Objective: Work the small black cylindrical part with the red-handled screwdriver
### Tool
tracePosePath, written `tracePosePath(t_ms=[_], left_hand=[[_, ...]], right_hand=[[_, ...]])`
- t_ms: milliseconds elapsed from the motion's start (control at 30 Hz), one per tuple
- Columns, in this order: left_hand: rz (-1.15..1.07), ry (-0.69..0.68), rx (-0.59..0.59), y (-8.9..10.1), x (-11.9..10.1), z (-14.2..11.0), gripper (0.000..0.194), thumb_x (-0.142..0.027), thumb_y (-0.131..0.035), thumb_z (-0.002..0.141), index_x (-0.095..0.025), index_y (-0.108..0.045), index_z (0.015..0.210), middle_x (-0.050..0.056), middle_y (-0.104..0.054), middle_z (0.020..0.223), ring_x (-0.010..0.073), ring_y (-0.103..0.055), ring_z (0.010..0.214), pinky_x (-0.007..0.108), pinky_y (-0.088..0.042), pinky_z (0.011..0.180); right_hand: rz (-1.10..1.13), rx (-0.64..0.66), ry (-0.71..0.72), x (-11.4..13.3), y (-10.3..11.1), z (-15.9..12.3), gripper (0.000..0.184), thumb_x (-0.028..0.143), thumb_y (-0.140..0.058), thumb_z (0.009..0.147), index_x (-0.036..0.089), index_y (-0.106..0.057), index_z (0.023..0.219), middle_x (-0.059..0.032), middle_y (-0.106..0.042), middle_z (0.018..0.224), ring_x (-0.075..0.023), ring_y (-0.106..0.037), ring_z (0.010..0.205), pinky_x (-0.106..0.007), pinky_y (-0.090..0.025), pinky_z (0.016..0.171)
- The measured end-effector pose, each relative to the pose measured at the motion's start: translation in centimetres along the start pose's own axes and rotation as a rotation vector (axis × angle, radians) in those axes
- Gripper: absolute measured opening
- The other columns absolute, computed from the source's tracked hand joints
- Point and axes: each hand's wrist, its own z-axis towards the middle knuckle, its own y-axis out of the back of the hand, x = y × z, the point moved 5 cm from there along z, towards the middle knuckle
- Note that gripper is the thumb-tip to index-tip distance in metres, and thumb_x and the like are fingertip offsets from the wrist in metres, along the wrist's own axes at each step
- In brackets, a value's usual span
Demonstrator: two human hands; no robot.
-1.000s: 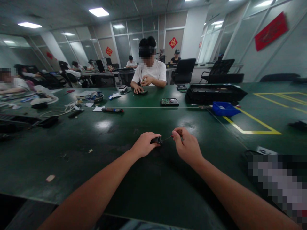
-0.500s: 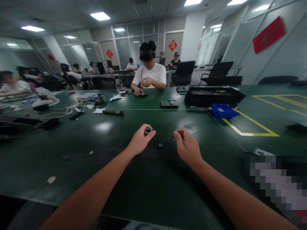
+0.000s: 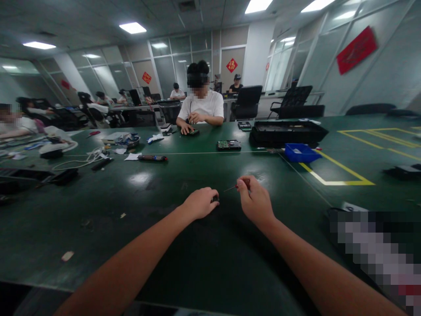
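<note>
My left hand (image 3: 200, 202) rests low on the green table (image 3: 158, 245), fingers curled over a small black part (image 3: 215, 199) that peeks out at the fingertips. My right hand (image 3: 255, 201) is just to its right, pinched on a thin screwdriver (image 3: 237, 187) with a reddish handle; its metal tip points left toward my left hand. The two hands are a short gap apart.
A person in a white shirt (image 3: 201, 105) sits across the table. A circuit board (image 3: 228, 144), a black tray (image 3: 287, 131), a blue bin (image 3: 301, 152) and a dark tool (image 3: 152, 157) lie farther back. Cables and clutter (image 3: 82, 156) sit at the left; yellow tape lines (image 3: 335, 173) at the right.
My left hand, raised half a second ago with a small ring-shaped part in its fingertips, has come down onto the table over the small black part. My right hand has barely moved.
</note>
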Motion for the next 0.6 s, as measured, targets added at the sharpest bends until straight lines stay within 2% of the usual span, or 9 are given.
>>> tracePosePath(t_ms=[133, 233, 300, 367, 467, 533, 600], left_hand=[[-0.263, 0.033, -0.074, 1.6, 1.1, -0.6, 0.024, -0.035, -0.062, 0.088, -0.021, -0.074, 0.103, 0.008, -0.071, 0.099, 0.0223, -0.066, 0.089, 0.035, -0.050, 0.082], [-0.576, 0.186, -0.117, 2.9, 3.6, -1.5, 0.029, -0.035, -0.063, 0.085, -0.017, -0.074, 0.104, 0.008, -0.071, 0.091, 0.0164, -0.061, 0.070, 0.028, -0.047, 0.064], [-0.843, 0.306, -0.179, 3.7, 5.9, -2.4, 0.032, -0.034, -0.061, 0.084, -0.015, -0.072, 0.106, 0.008, -0.068, 0.089, 0.0128, -0.056, 0.061, 0.023, -0.037, 0.051], [-1.119, 0.411, -0.298, 4.8, 8.6, -3.6, 0.032, -0.031, -0.057, 0.083, -0.013, -0.070, 0.107, 0.008, -0.065, 0.088, 0.0113, -0.053, 0.059, 0.020, -0.029, 0.045], [-1.426, 0.562, -0.502, 6.7, 13.2, -6.2, 0.024, -0.024, -0.053, 0.083, -0.012, -0.066, 0.100, 0.004, -0.058, 0.080, 0.0107, -0.050, 0.056, 0.020, -0.027, 0.042], [-1.482, 0.638, -0.635, 8.2, 16.4, -8.5, 0.016, -0.023, -0.053, 0.085, -0.013, -0.062, 0.093, 0.003, -0.056, 0.076, 0.0111, -0.050, 0.056, 0.020, -0.029, 0.043], [-1.412, 0.751, -0.774, 9.8, 19.6, -11.6, 0.011, -0.021, -0.053, 0.087, -0.013, -0.061, 0.090, 0.001, -0.057, 0.072, 0.0102, -0.050, 0.056, 0.020, -0.031, 0.046]], right_hand=[[0.006, 0.005, -0.012, -0.1, -0.2, 0.0, 0.023, 0.039, -0.044, 0.101, 0.021, -0.059, 0.098, -0.0067, -0.071, 0.085, -0.0235, -0.068, 0.077, -0.035, -0.046, 0.071], [0.018, 0.020, -0.009, -0.1, -0.4, 0.1, 0.023, 0.038, -0.044, 0.101, 0.021, -0.059, 0.097, -0.0062, -0.071, 0.084, -0.0230, -0.068, 0.077, -0.035, -0.046, 0.070], [0.022, 0.024, -0.004, -0.1, -0.4, 0.1, 0.023, 0.037, -0.044, 0.101, 0.021, -0.059, 0.097, -0.0058, -0.070, 0.083, -0.0226, -0.067, 0.076, -0.034, -0.045, 0.070], [0.018, 0.028, -0.001, 0.0, -0.4, 0.0, 0.022, 0.037, -0.044, 0.101, 0.021, -0.059, 0.097, -0.0058, -0.070, 0.083, -0.0225, -0.067, 0.075, -0.034, -0.045, 0.069], [0.014, 0.034, 0.003, 0.1, -0.2, -0.1, 0.022, 0.036, -0.043, 0.101, 0.020, -0.059, 0.098, -0.0062, -0.070, 0.083, -0.0225, -0.067, 0.076, -0.034, -0.045, 0.070], [0.014, 0.039, 0.006, 0.1, -0.2, -0.2, 0.022, 0.036, -0.043, 0.101, 0.020, -0.059, 0.098, -0.0065, -0.070, 0.084, -0.0225, -0.067, 0.076, -0.035, -0.046, 0.070], [0.017, 0.046, 0.006, 0.0, -0.2, -0.2, 0.022, 0.036, -0.043, 0.101, 0.021, -0.059, 0.099, -0.0064, -0.070, 0.085, -0.0224, -0.067, 0.077, -0.035, -0.046, 0.070]])
